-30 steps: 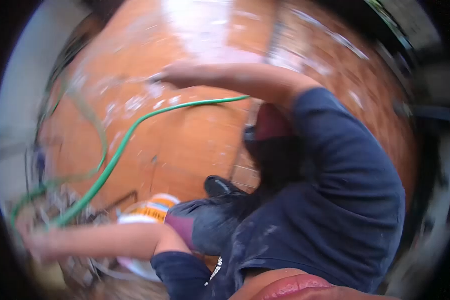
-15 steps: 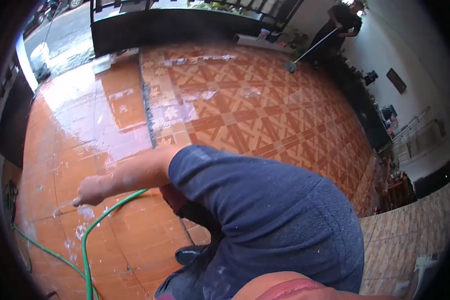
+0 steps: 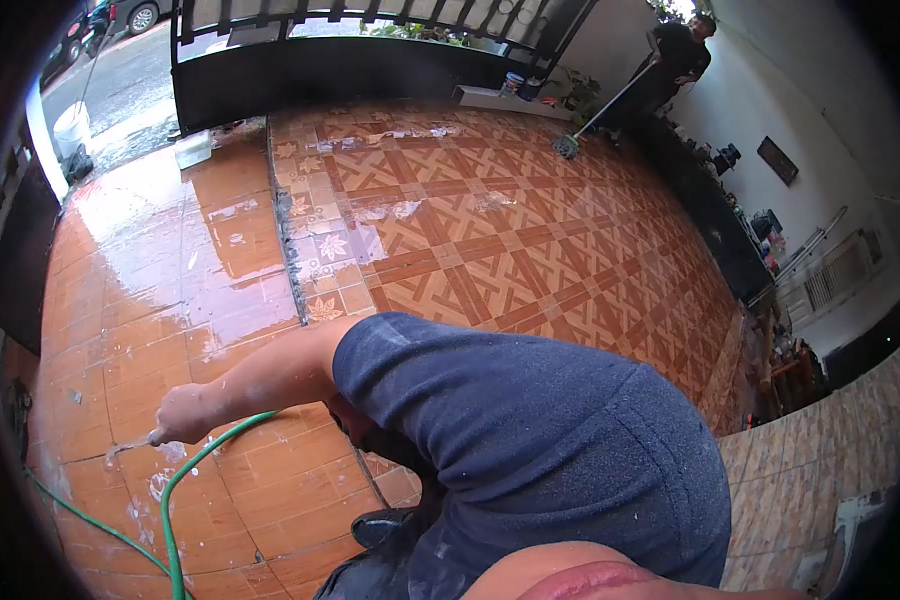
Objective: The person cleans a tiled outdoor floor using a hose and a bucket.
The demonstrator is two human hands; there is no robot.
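Your right hand (image 3: 182, 414) grasps a tool (image 3: 128, 446) over the tiles (image 3: 280, 480), near the hose (image 3: 173, 490). Your left hand's grip cannot be told from this view.

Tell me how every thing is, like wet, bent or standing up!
Right hand: closed, gripping
Thin tool: held, pointing away from the body
Green hose: curved, running out of view
Orange tiles: partly wet, shiny
White bucket: upright
Mop: slanted, head down, held
Far person: standing
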